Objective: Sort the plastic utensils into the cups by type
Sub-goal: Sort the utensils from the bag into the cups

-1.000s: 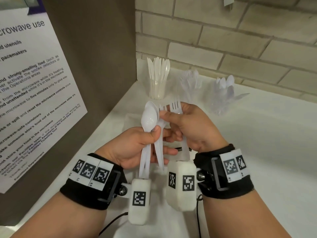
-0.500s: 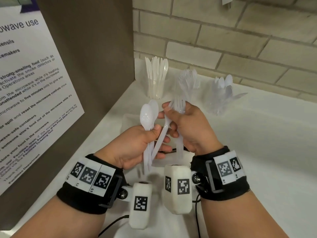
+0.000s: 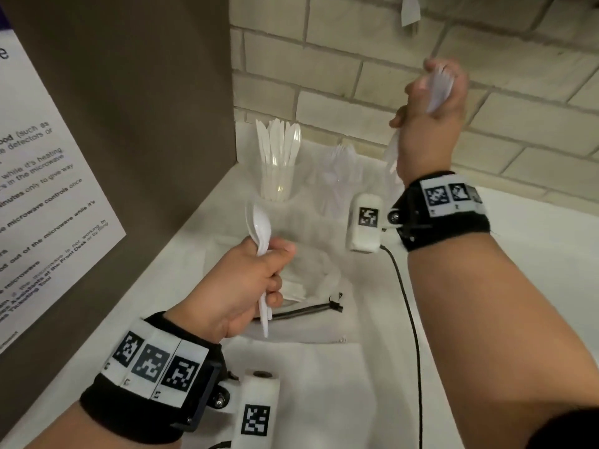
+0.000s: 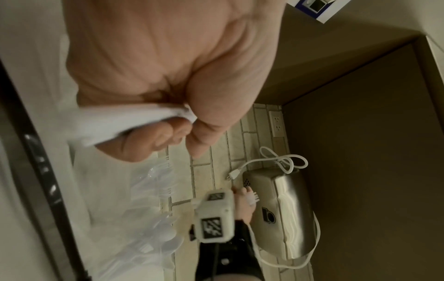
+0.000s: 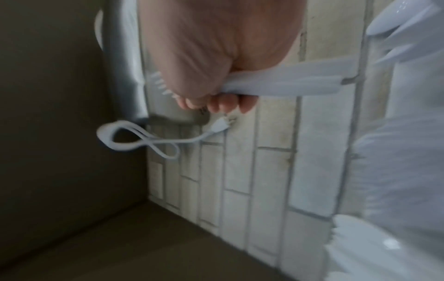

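Your right hand [image 3: 431,102] grips the forks [image 3: 439,87] by mid-handle, raised at 1 o'clock. Your left hand [image 3: 246,286] grips the spoons [image 3: 259,226], low at 7 o'clock. Light, stiff, slick plastic: clamp the handles together, likely to fan or slip.
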Demonstrator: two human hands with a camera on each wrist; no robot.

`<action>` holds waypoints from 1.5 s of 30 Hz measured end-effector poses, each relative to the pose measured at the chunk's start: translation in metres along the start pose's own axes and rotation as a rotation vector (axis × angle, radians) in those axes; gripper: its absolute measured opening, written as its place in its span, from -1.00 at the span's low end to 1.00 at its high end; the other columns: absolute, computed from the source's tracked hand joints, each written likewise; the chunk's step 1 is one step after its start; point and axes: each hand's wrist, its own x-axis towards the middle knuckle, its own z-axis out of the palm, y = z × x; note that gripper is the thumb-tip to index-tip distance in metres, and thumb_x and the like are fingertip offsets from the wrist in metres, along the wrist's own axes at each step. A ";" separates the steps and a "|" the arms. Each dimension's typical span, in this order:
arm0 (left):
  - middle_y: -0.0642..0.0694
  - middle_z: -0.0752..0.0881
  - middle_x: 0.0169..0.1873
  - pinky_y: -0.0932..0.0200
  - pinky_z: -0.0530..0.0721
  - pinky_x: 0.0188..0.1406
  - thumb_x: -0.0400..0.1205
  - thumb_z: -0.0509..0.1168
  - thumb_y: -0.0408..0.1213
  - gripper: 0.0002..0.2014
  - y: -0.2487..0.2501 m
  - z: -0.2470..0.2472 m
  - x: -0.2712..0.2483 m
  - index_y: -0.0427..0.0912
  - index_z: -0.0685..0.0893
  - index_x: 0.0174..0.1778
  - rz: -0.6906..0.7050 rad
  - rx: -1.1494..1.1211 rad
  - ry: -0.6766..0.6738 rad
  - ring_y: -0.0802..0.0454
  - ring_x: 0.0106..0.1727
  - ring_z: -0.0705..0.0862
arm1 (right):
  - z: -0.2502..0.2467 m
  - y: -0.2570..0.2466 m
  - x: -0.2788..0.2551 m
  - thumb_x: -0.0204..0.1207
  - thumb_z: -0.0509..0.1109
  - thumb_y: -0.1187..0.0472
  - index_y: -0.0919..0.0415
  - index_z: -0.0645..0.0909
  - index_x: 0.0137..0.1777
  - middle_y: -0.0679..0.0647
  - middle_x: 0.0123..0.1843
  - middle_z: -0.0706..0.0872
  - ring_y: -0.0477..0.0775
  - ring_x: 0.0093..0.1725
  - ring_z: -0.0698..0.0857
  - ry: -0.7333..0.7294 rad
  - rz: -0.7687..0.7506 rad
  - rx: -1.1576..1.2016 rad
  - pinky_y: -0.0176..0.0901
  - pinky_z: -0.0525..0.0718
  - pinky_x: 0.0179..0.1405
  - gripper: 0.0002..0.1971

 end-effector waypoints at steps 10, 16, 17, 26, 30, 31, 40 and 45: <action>-0.06 0.39 -0.40 0.19 0.32 -0.56 0.62 0.24 -0.44 -0.78 -0.007 0.001 0.007 -0.26 0.55 0.19 -0.025 -0.024 -0.020 0.11 -0.52 0.33 | 0.025 0.087 0.013 0.61 0.30 0.18 0.02 0.54 0.04 0.13 -0.14 0.61 0.06 -0.23 0.62 -0.042 0.159 0.030 -0.20 0.67 -0.15 -0.94; -0.04 0.41 -0.44 0.18 0.31 -0.55 0.63 0.23 -0.44 -0.79 -0.006 -0.004 0.010 -0.25 0.58 0.17 -0.009 -0.028 -0.009 0.12 -0.54 0.34 | 0.023 0.105 0.008 0.47 0.44 0.31 0.00 0.62 0.02 -0.03 0.01 0.70 -0.06 0.09 0.67 -0.056 0.196 -0.148 -0.16 0.65 0.24 -0.79; -0.04 0.42 -0.44 0.19 0.31 -0.56 0.63 0.23 -0.44 -0.80 -0.005 -0.004 0.011 -0.25 0.58 0.17 -0.006 -0.035 -0.006 0.12 -0.54 0.34 | 0.023 0.106 0.007 0.51 0.42 0.24 0.03 0.66 -0.01 -0.02 0.00 0.74 -0.04 0.09 0.69 -0.096 0.203 -0.214 -0.12 0.65 0.24 -0.88; -0.09 0.56 -0.41 0.10 0.60 -0.38 0.67 0.24 -0.35 -0.82 -0.003 -0.005 0.008 -0.30 0.66 0.12 0.003 -0.062 -0.036 0.05 -0.46 0.54 | 0.019 0.064 0.004 0.61 0.31 0.14 0.13 0.75 0.12 0.00 0.17 0.77 -0.02 0.27 0.67 -0.187 0.108 -0.435 -0.23 0.57 0.28 -0.78; -0.08 0.60 -0.41 0.03 0.63 -0.22 0.68 0.23 -0.25 -0.80 0.001 -0.003 0.005 -0.27 0.71 0.04 0.044 0.021 -0.113 0.03 -0.42 0.61 | 0.012 0.001 -0.034 0.56 0.38 0.19 0.03 0.73 -0.03 0.00 -0.09 0.80 -0.06 -0.36 0.69 -0.520 0.213 -0.251 -0.12 0.63 -0.33 -0.90; -0.06 0.58 -0.42 0.02 0.63 -0.22 0.69 0.22 -0.22 -0.78 0.003 -0.002 0.003 -0.26 0.70 0.04 0.042 0.038 -0.147 0.03 -0.43 0.59 | 0.008 -0.015 -0.046 0.58 0.40 0.11 0.02 0.69 0.08 0.00 -0.04 0.80 -0.04 -0.43 0.67 -0.693 0.258 -0.256 -0.12 0.59 -0.41 -0.87; 0.00 0.35 -0.46 0.23 0.39 -0.50 0.70 0.20 -0.11 -0.79 -0.004 0.015 -0.012 -0.18 0.58 -0.10 0.115 0.344 -0.203 0.13 -0.50 0.31 | -0.011 -0.036 -0.116 0.64 0.30 0.09 0.04 0.53 0.17 0.04 -0.23 0.60 -0.23 -0.64 0.51 -1.032 0.322 -0.482 -0.35 0.47 -0.56 -0.84; 0.04 0.41 -0.48 0.22 0.45 -0.45 0.64 0.29 -0.09 -0.67 -0.014 0.014 -0.013 -0.30 0.62 0.12 0.186 0.401 -0.215 0.15 -0.48 0.37 | -0.024 -0.030 -0.123 0.67 0.23 0.21 0.06 0.53 0.02 0.01 -0.31 0.56 -0.01 -0.52 0.47 -0.962 0.395 -0.456 -0.17 0.49 -0.50 -0.94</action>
